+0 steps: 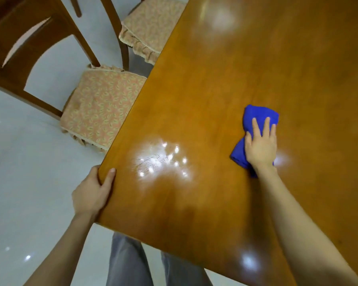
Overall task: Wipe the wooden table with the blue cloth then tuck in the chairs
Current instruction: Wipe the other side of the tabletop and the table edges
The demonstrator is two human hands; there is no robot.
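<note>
A pale, glossy floor (29, 182) lies under a brown table (215, 89) that fills the right of your view, its top shining with spots of reflected light near your corner.

Your right hand (260, 147) lies flat on the cloth (256, 115), fingers straight and spread, palm pressing it down onto the tabletop. The cloth is bunched, pinched narrow under your palm and wider beyond your fingertips. It sits well in from the table's left edge, to the right of the bright patch of glare.

Your left hand (91, 193) clasps the table's near-left corner, thumb on top and the rest wrapped round the edge; the fingers below are hidden.

Two chairs stand along the left side. The near chair (99, 106) shows a patterned cushion with a frilled border, its seat reaching the table's edge and its back turned out toward the floor. The far chair (153, 27) stands just beyond it with the same cushion, its seat also against the edge.

Your grey trousers (128, 263) show below the table's near edge.
</note>
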